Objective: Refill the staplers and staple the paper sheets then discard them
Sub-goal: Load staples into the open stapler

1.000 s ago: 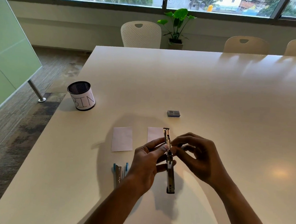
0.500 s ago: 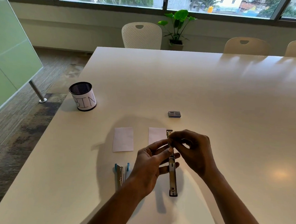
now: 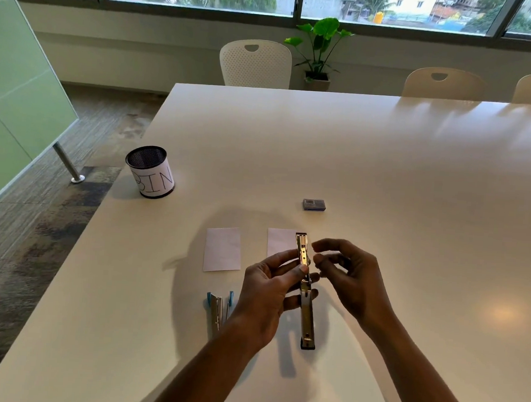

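As the right hand [image 3: 350,274] draws back from the opened stapler [image 3: 307,324], the refill at lower centre of the frame appears close to done.

The left hand [image 3: 268,291] grips the silver stapler near its hinge, thumb on top, holding it swung out flat over the table [image 3: 383,177]. Half a second earlier the right fingertips were on its upper channel. Now they sit just beside it, loosely curled, and it cannot be told whether they pinch any staples. The strip is probably seated, so closing the stapler likely comes next. A blue stapler [image 3: 217,309] lies open left of the left wrist. Two paper sheets [image 3: 223,249] lie just above the hands, the staple box [image 3: 313,204] beyond them, and the mesh cup marked BIN [image 3: 150,172] stands at centre left.
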Available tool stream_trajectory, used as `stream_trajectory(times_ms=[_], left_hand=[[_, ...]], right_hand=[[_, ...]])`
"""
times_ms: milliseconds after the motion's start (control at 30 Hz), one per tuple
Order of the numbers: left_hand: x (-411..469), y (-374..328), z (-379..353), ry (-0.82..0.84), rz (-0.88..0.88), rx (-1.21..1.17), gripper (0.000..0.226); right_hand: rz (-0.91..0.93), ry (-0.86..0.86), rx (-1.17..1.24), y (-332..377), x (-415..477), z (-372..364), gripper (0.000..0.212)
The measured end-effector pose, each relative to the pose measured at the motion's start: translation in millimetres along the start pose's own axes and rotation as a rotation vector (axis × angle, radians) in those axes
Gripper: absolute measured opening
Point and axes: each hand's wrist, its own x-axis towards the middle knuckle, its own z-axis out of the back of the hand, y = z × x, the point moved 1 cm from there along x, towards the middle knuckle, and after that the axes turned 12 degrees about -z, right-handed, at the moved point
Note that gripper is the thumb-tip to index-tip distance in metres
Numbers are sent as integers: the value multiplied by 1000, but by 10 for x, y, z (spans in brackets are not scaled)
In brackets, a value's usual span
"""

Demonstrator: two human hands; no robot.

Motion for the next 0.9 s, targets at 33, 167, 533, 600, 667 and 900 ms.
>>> stream_trajectory(times_ms=[33,167,533,600,667,900], left_hand=[[7,-8,10,-7,0,-5,31],[48,-55,54,-56,-6,-10,32],[62,-77,73,-173,23,-47,31],[28,-65,62,-162,27,-68,30],[-15,-43,42,-154,31,-117,27],[-132,57,-24,-110,15,-196,42]], right_hand=[[32,36,-28,-10,-31,9,28],[179,218,-53,-98,-172,52,22],[334,286,-153,-104,-219,66,29],[312,282,-75,-64,-180,66,27],[281,259,-7,-24,-131,61,26],[62,223,123,46,6,-7,25]])
